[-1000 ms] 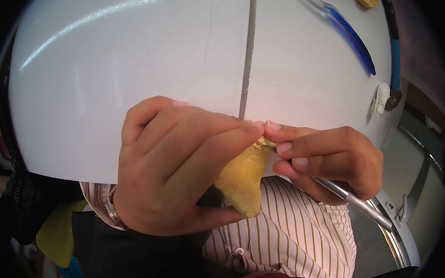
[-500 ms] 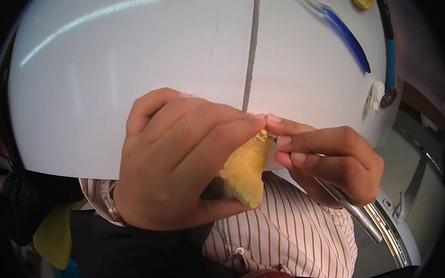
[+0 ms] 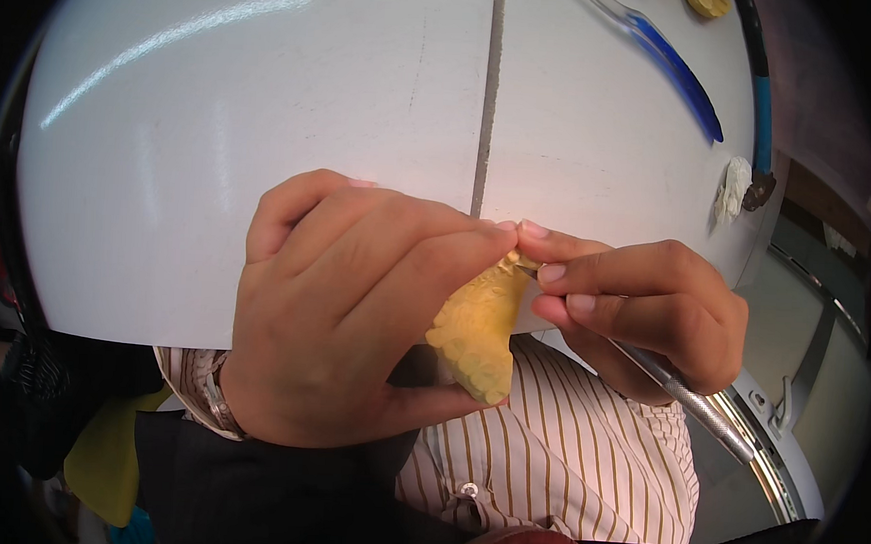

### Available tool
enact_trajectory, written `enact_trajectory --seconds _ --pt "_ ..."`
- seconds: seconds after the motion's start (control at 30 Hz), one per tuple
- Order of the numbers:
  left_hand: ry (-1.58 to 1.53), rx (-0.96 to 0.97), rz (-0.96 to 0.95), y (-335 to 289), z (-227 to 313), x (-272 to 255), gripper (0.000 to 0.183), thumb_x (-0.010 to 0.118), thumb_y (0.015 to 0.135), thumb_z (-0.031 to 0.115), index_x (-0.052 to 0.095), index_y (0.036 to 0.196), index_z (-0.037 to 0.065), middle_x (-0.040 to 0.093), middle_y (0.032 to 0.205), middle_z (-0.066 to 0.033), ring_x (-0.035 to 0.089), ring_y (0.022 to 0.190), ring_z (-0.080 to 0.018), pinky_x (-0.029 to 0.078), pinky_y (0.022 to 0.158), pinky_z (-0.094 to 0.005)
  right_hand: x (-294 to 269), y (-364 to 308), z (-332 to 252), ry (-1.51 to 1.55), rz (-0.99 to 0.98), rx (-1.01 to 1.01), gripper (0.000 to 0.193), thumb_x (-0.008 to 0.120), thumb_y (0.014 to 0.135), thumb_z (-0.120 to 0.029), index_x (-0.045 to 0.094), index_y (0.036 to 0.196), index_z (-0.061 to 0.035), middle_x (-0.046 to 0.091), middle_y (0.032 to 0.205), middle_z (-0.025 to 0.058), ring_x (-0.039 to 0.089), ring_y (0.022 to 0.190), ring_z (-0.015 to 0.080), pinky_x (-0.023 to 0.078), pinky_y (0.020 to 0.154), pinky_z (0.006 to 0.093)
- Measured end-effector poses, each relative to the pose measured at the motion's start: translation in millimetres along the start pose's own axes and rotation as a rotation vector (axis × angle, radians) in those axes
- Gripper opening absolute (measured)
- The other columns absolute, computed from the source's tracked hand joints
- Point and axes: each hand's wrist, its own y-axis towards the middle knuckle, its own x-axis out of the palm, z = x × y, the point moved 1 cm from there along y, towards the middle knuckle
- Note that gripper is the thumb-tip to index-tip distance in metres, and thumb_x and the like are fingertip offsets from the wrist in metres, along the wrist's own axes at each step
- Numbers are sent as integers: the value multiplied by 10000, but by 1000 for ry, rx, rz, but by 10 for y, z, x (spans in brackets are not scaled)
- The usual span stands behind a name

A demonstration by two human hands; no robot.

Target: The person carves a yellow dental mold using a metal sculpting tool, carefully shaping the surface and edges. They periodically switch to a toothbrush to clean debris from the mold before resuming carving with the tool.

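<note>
My left hand [image 3: 332, 302] is closed around a yellow plaster dental model [image 3: 482, 328], its fingers over the top and its thumb under the lower end. Small tooth-like bumps show along the model's edge. My right hand [image 3: 648, 306] grips a thin metal carving knife [image 3: 706, 417] with a knurled handle, held like a pen. The tool's pointed tip meets the upper end of the model. Both hands' fingertips come together there, by the tip. Much of the model is hidden behind my left hand.
Under and beyond my hands lies a white table [image 3: 298, 91] with a dark seam [image 3: 490, 99]. At the far right are a clear-and-blue handled tool [image 3: 677, 74], another yellow plaster piece [image 3: 708, 3], a crumpled white tissue [image 3: 734, 191] and a blue-and-black handled tool [image 3: 763, 121].
The carving knife's handle has tilted up slightly, and its tip has shifted a little on the model. The model and both hands have moved only slightly.
</note>
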Motion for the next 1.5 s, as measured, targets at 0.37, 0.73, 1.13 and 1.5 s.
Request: enact_trajectory --seconds 0.37,0.73,1.13,1.5 --pt "6 7 1 11 3 -2 749 913 534 485 672 1130 101 681 961 -7 616 824 -190 387 821 -361 2 22 -18 29 23 23 230 776 761 129 584 853 42 668 873 181 748 860 317 649 829 420" --pt "4 8 -3 8 2 1 741 906 540 493 676 1124 100 686 972 -9 622 843 -193 389 837 -365 2 -3 44 77 49 -6 225 767 759 146 586 847 46 663 862 188 747 858 296 649 834 426" --pt "10 1 -7 1 -5 2 741 904 545 501 672 1121 95 684 960 -9 626 840 -197 391 839 -377 14 11 21 64 56 26 212 765 761 146 598 848 48 660 853 185 745 838 284 646 837 438" --pt "4 -5 -5 15 9 -3 740 903 545 497 672 1126 101 681 960 -9 622 840 -199 392 842 -376 36 10 42 63 88 -12 214 770 759 140 593 841 53 658 844 189 744 825 283 653 813 444"
